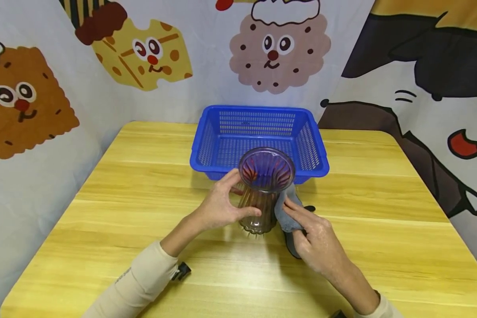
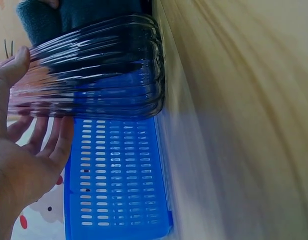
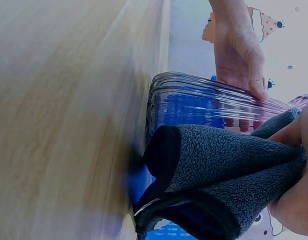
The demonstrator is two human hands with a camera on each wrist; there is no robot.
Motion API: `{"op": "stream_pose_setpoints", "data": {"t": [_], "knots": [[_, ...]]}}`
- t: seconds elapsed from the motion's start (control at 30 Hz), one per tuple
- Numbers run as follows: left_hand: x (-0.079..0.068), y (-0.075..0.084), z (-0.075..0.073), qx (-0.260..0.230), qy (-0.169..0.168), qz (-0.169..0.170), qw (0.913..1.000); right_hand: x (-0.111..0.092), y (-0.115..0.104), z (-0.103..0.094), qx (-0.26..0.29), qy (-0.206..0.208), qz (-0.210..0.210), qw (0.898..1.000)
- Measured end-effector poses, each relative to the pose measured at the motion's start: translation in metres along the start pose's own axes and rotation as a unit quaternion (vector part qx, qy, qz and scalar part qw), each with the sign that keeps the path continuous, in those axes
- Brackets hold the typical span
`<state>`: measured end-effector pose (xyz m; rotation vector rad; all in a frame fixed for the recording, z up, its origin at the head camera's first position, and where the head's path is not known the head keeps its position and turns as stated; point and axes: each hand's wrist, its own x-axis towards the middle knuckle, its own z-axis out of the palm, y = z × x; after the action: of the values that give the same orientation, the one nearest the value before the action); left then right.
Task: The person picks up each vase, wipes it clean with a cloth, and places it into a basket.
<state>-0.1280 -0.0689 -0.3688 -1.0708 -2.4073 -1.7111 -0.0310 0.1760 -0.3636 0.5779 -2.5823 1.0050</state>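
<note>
A ribbed clear glass vase (image 1: 258, 207) with a flared, purplish rim stands upright on the table in front of the basket. My left hand (image 1: 222, 205) grips its left side, thumb across the near face and fingers round the back. In the left wrist view the fingers curl along the ribbed glass (image 2: 104, 65). My right hand (image 1: 318, 240) pinches a grey cloth (image 1: 288, 212) against the vase's right side. The cloth (image 3: 218, 165) hangs in folds with dark edging in the right wrist view, its lower end near the tabletop.
A blue plastic basket (image 1: 206, 163) with slotted walls stands right behind the vase. The wooden table (image 1: 143, 176) reaches back to a cloth backdrop (image 1: 210, 57) printed with cartoon food faces. A small black object (image 1: 181, 270) sits at the left sleeve.
</note>
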Motion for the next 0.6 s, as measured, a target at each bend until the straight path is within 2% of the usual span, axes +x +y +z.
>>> {"op": "stream_pose_setpoints", "data": {"t": [0.47,0.6], "knots": [[-0.0025,0.0024,-0.0017,0.034,0.015,-0.012,0.9992,0.0040,0.0028,0.0015,-0.004,-0.015,-0.008,1.000],[-0.0019,0.0035,-0.0017,0.039,0.015,-0.017,0.9990,0.0046,0.0033,0.0006,-0.012,-0.031,-0.005,0.999]]}}
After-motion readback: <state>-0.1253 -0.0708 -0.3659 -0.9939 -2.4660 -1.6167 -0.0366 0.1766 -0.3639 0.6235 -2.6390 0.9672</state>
